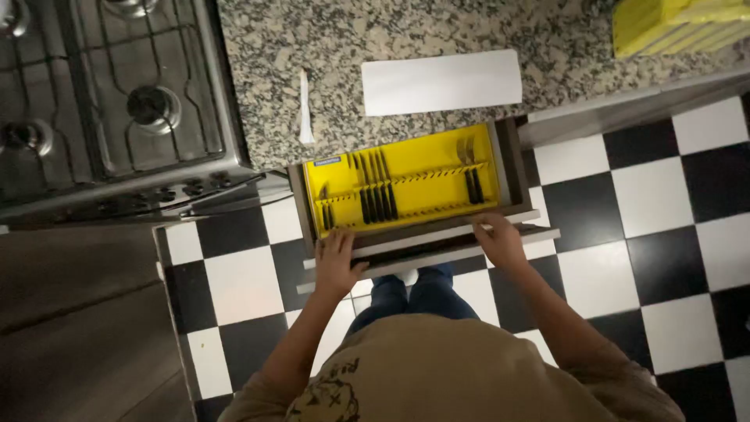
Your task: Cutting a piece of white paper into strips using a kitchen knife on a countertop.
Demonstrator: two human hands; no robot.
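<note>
Dim indoor light, dark corners, soft grainy focus, slight wide-angle bending at edges

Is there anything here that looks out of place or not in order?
One small thing: a white plastic utensil lies alone on the speckled granite counter, while the dark-handled cutlery sits sorted in the yellow tray of the open drawer. Nothing looks spilled or damaged.
</note>
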